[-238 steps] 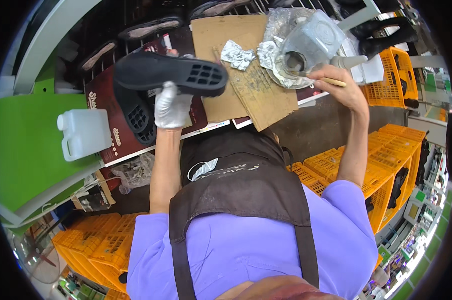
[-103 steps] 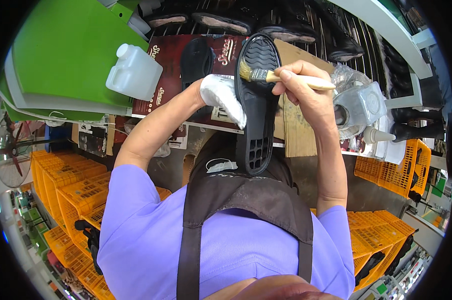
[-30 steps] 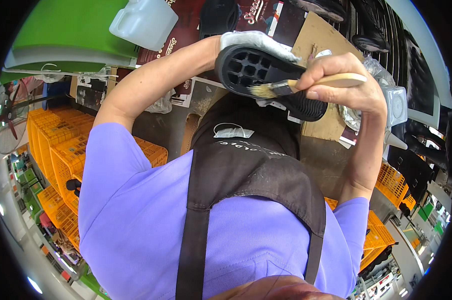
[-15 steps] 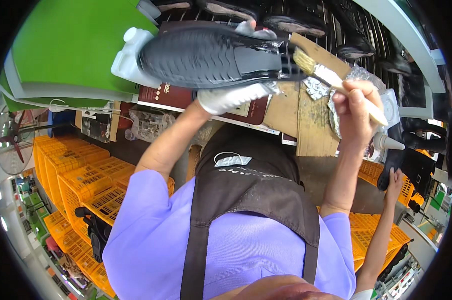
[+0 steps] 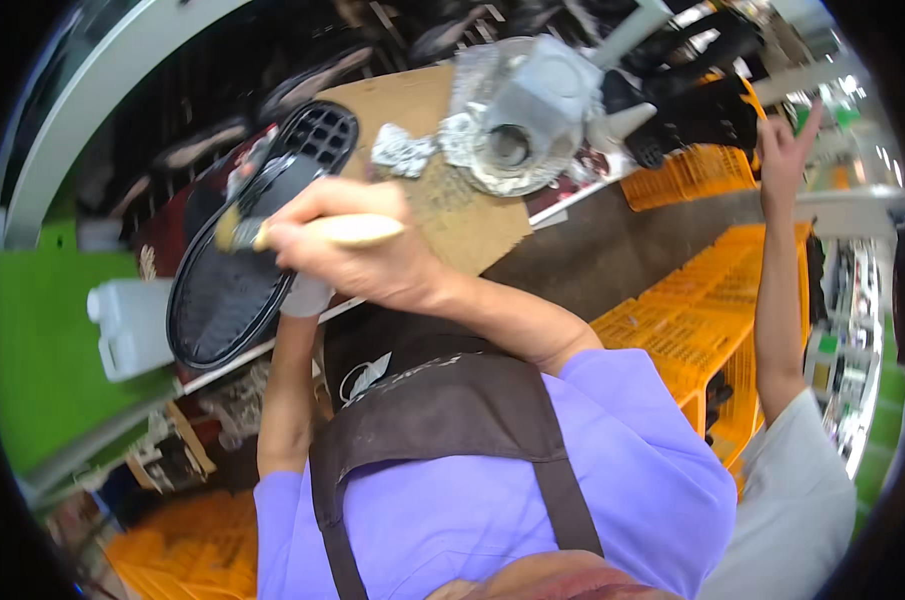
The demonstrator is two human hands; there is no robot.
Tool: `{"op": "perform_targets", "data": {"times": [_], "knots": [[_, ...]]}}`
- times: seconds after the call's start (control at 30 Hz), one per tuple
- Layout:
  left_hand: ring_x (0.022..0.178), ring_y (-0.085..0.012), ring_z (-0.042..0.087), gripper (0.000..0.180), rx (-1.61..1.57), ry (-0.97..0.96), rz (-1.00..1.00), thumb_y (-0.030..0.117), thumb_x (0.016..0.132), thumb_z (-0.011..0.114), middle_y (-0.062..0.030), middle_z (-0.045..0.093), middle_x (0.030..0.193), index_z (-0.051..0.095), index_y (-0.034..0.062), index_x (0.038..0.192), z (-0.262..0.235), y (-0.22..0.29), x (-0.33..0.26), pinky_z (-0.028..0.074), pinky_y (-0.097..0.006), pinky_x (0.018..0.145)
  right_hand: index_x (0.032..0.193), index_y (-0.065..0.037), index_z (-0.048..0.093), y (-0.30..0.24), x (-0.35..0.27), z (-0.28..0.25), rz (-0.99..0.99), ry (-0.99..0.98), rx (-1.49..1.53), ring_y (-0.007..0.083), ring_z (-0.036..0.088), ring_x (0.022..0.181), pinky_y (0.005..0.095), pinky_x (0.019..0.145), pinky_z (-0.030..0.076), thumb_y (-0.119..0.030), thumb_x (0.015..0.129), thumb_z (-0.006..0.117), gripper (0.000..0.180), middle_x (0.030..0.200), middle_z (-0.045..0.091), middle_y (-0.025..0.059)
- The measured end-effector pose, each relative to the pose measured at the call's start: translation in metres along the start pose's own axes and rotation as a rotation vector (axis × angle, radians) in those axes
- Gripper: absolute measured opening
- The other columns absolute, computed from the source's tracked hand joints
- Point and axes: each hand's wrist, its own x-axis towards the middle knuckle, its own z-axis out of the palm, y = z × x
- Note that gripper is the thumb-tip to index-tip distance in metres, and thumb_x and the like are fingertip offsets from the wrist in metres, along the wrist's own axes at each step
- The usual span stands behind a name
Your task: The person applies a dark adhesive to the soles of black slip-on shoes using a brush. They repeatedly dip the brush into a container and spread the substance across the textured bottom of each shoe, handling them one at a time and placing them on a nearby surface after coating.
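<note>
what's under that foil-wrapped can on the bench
The foil-wrapped can sits on a sheet of brown cardboard, with crumpled foil beside it. The cardboard lies on the bench; whatever is directly beneath the can is covered.

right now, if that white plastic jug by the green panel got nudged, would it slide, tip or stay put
The white jug looks squat and flat-sided, so it would probably slide rather than roll. Its translucent walls show no clear fill level, so it may be light and shift easily. It sits close beside the black shoe sole, which could block it on that side.

The shoe sole [image 5: 234, 265] looks glossy black rubber — the brush [image 5: 317, 231] handle pale smooth wood, the cardboard [image 5: 452, 190] matt brown.
</note>
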Motion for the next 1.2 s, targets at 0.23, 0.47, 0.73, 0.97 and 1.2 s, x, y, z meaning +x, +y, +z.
{"op": "perform_targets", "data": {"times": [0.23,0.47,0.73,0.97,1.2], "knots": [[0.090,-0.0150,0.051,0.023,-0.100,-0.047,-0.081,0.022,0.085,0.061,-0.0051,0.052,0.094,0.053,0.0070,0.100,0.004,-0.006,-0.002,0.042,-0.030,0.081,0.083,0.001,0.064,-0.003,0.003,0.018,0.041,-0.082,-0.034,0.0086,0.062,0.065,0.0222,0.058,0.050,-0.010,0.082,0.066,0.012,0.073,0.066,0.0067],[0.087,-0.0139,0.050,0.022,-0.234,-0.145,-0.167,0.022,0.084,0.062,-0.0037,0.050,0.091,0.051,0.0073,0.097,0.021,-0.018,-0.008,0.042,-0.028,0.078,0.087,0.003,0.064,-0.018,0.003,0.029,0.145,-0.117,-0.038,0.0092,0.063,0.068,0.0209,0.059,0.050,-0.006,0.084,0.063,0.010,0.081,0.067,0.0075],[0.085,-0.0127,0.048,0.022,-0.272,-0.210,-0.240,0.021,0.083,0.063,-0.0020,0.047,0.087,0.050,0.0077,0.094,0.017,-0.017,-0.009,0.041,-0.026,0.075,0.086,0.004,0.065,-0.019,0.025,0.025,0.166,-0.317,-0.194,0.0083,0.063,0.066,0.0194,0.060,0.049,-0.010,0.084,0.063,0.014,0.072,0.066,0.0068],[0.094,-0.0173,0.052,0.039,0.606,-0.584,0.152,0.019,0.074,0.072,-0.0072,0.054,0.100,0.053,0.0047,0.105,0.011,0.025,-0.017,0.045,-0.032,0.082,0.085,0.002,0.064,-0.020,0.064,0.000,0.213,-0.546,-0.263,0.0079,0.061,0.068,0.0191,0.061,0.047,-0.018,0.084,0.064,0.020,0.071,0.065,0.0054],[0.101,-0.0162,0.055,0.047,0.392,-0.795,-0.193,0.016,0.080,0.069,-0.0080,0.059,0.111,0.050,0.0004,0.120,-0.043,0.003,-0.026,0.046,-0.032,0.090,0.084,0.000,0.068,-0.022,0.085,-0.029,0.315,-0.664,-0.343,0.0069,0.060,0.067,0.0187,0.056,0.045,-0.016,0.081,0.067,0.017,0.072,0.064,0.0042]]}}
